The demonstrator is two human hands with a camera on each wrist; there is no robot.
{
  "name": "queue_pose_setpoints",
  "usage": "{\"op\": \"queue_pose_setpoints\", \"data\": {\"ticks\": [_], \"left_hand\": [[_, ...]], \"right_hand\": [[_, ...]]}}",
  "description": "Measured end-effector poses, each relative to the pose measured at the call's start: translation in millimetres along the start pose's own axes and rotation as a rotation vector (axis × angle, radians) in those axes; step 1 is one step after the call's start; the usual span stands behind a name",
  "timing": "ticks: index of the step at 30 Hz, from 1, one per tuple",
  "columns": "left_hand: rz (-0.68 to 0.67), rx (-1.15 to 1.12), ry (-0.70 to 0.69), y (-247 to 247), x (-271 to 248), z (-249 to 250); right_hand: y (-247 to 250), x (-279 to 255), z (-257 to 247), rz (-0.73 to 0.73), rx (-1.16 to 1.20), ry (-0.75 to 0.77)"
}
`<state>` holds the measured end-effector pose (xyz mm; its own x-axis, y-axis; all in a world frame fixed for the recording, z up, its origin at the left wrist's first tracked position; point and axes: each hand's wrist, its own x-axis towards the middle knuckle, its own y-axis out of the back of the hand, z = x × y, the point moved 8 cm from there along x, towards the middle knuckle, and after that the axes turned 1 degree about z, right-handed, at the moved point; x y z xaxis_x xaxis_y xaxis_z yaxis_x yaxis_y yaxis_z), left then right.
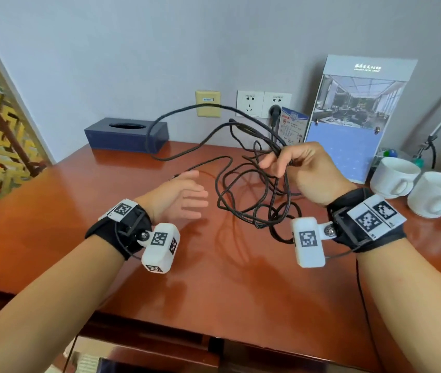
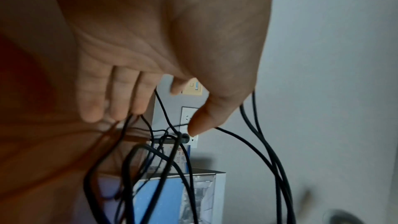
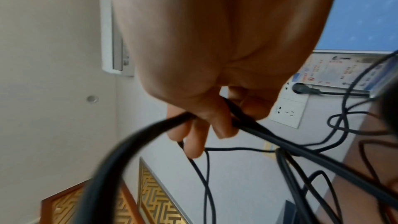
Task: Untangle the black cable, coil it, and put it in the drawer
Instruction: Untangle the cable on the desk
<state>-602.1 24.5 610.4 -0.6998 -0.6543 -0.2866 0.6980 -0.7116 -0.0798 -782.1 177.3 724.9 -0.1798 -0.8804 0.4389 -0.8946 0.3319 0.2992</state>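
Right hand (image 1: pixel 305 170) grips several strands of the tangled black cable (image 1: pixel 254 200) above the counter (image 1: pixel 214 278); left hand (image 1: pixel 179 197) beside it, fingers spread, holding nothing.

head: high, looks down at desk (image 1: pixel 240 278) | wrists: close along palms | shared: wall sockets (image 1: pixel 263 105)

A hotel room: hotel brochure (image 1: pixel 359 109), teacups (image 1: pixel 394 176), tissue box (image 1: pixel 126 135) on desk (image 1: pixel 52 211).
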Motion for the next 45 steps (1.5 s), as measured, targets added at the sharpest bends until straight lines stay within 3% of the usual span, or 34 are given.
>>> {"op": "queue_pose_setpoints", "data": {"ticks": [4, 6, 8, 12, 15, 18, 21, 25, 27, 31, 32, 33, 36, 37, 42, 45], "left_hand": [[0.153, -0.076, -0.277, 12.4, -4.4, 35.3], [0.170, -0.049, -0.313, 15.4, -5.2, 42.0], [0.091, 0.036, -0.289, 8.5, -5.2, 39.5], [-0.057, 0.719, -0.422, -28.2, -18.1, 35.8], [-0.056, 0.890, -0.521, -44.5, -24.3, 32.7], [0.042, 0.750, -0.649, -43.5, -28.7, 51.5], [0.167, 0.430, -0.595, -29.6, -26.0, 67.2], [0.170, -0.096, -0.392, -21.2, -7.6, 68.5], [0.173, -0.257, -0.298, -23.0, -5.6, 67.8], [0.207, -0.391, -0.274, -28.4, -14.6, 72.6], [0.197, -0.406, -0.271, -29.8, -15.9, 73.5], [0.178, -0.412, -0.269, -32.1, -16.8, 73.6], [0.083, -0.433, -0.271, -35.3, -21.0, 74.1], [0.052, -0.440, -0.275, -36.2, -23.5, 74.3], [-0.007, -0.351, -0.331, -29.4, -30.2, 77.4], [0.193, -0.181, -0.389, -6.5, -34.1, 81.2]], "right_hand": [[15.0, -1.1, -11.0, 0.152, 0.048, 0.097], [17.9, -0.8, -12.8, 0.193, 0.097, 0.110], [16.3, 0.1, -11.9, 0.197, 0.217, 0.096], [11.2, 2.3, -2.2, 0.222, 0.398, 0.018], [4.3, 2.9, 12.7, 0.227, 0.387, -0.114], [6.0, 0.2, 35.4, 0.291, 0.664, -0.240], [3.9, -8.3, 59.4, 0.352, 0.822, -0.447], [-45.6, -27.2, 73.4, -0.001, 0.540, -0.642], [-71.7, -30.6, 65.8, -0.163, 0.297, -0.576], [-132.9, -39.2, 40.3, -0.537, -0.295, -0.304], [-144.9, -40.2, 37.0, -0.538, -0.366, -0.237], [-150.4, -36.7, 30.8, -0.447, -0.383, -0.161], [-130.0, -18.4, 13.8, 0.039, -0.294, -0.007], [-124.2, -15.3, 9.8, 0.125, -0.313, 0.042], [-136.2, -14.9, 14.3, 0.084, -0.490, 0.084], [-126.7, -12.3, 7.9, 0.050, -0.443, 0.104]]}}
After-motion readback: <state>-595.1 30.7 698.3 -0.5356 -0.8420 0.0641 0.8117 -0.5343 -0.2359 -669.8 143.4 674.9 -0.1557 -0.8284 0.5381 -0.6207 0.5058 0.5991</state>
